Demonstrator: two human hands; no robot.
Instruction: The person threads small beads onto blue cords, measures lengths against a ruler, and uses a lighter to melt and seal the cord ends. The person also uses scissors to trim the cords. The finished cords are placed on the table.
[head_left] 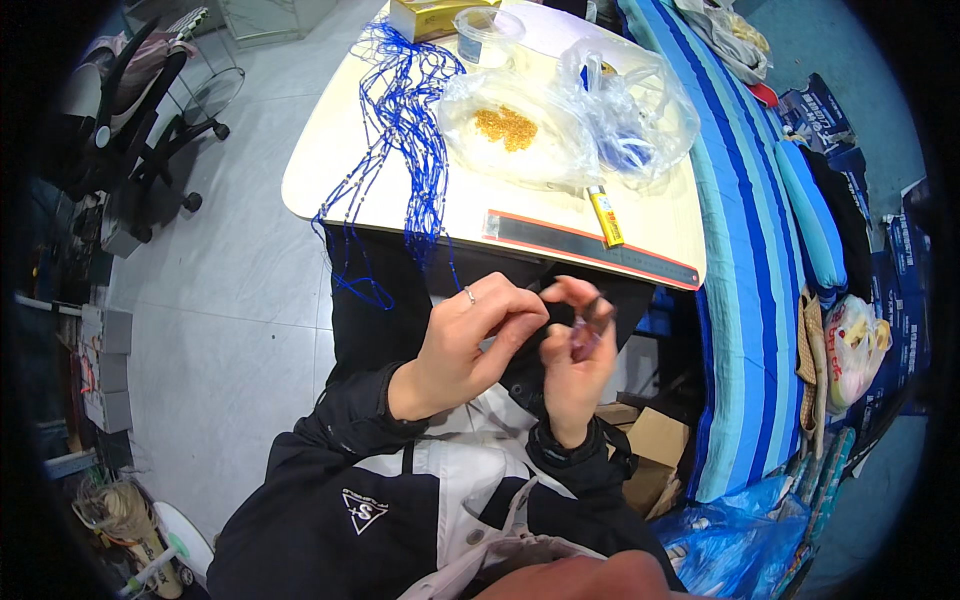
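Note:
In front of my chest, just off the table's near edge, both hands work close together. My left hand (478,335), with a ring on one finger, is closed in a pinch; whatever sits between its fingertips is too small to make out. Facing it, my right hand (578,385) has curled fingers, partly blurred, around a small pinkish-purple object (584,340). A bundle of blue beaded cords (415,150) lies across the table's left side and hangs over the edge near my left hand. Small golden beads (506,128) are heaped on a clear plastic bag (465,150).
On the pale table (310,175) lie a black ruler with red edges (560,243) and a yellow tube (606,218). Behind them are another clear bag (650,110), a round plastic tub (488,35) and a yellow box (440,18). Blue striped bedding (735,250) borders the right side.

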